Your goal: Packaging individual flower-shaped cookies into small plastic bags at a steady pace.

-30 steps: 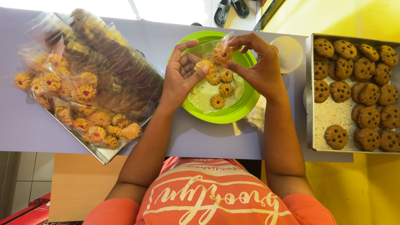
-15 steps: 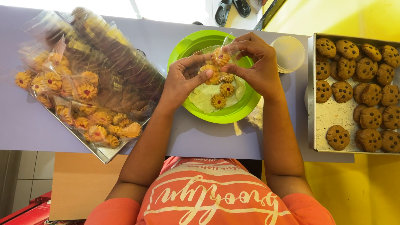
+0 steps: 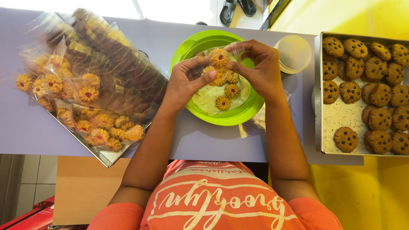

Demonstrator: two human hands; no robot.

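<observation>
Overhead, head view, line by line:

Left hand: closed around a clear plastic bag, thumb and fingers pinching its lower side, centre of the frame above the green bowl.

Right hand: fingers curled shut on the bag's upper edge, touching the flower-shaped cookie seen inside it.

Where the cookie is: inside the bag, between both hands, over the bowl; more of the same cookies lie below on a pale liner.

Handling: likely light, brittle and crumbly; best held by its rim with fingertips. The bag looks thin, soft and slippery; hold it by the open edge.

Packages, left of frame: filled clear bags of yellow, red-centred cookies piled on a metal tray.

Right of frame: square tin of brown chip-studded cookies.

Upper right of the bowl: round translucent tub.

Labels or signs: none visible on the packages.
</observation>
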